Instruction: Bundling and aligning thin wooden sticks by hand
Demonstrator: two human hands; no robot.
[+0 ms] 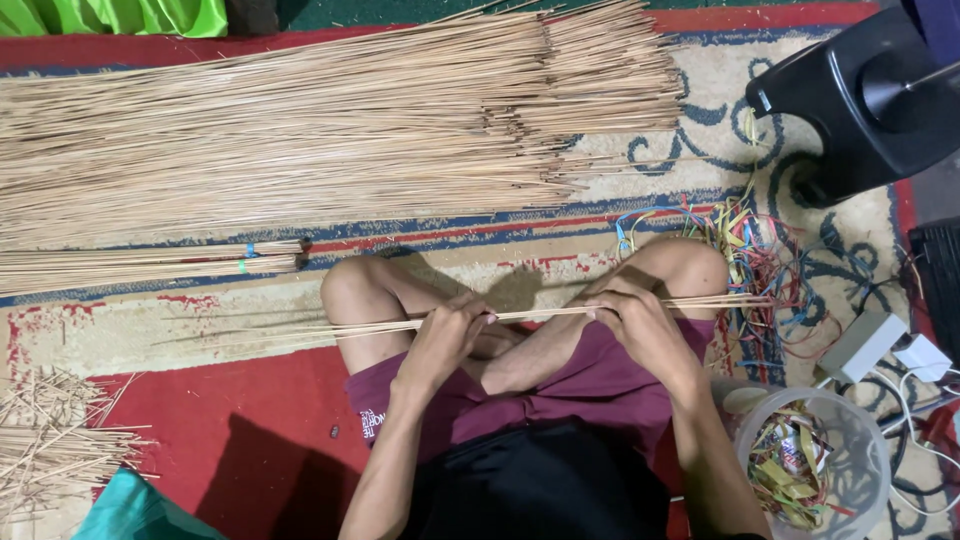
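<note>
I sit cross-legged on a patterned rug. My left hand (447,338) and my right hand (640,322) both grip a thin bundle of long pale sticks (545,314) held level across my knees. The bundle runs from the far left out past my right knee. My fingers are closed around it, and the two hands are about a forearm's length apart.
A large heap of the same sticks (330,130) lies ahead. A tied bundle (150,265) rests below it, and short offcuts (50,440) lie at the left. Coloured bands (760,260) are scattered at the right beside a clear tub (815,465) and a black object (870,95).
</note>
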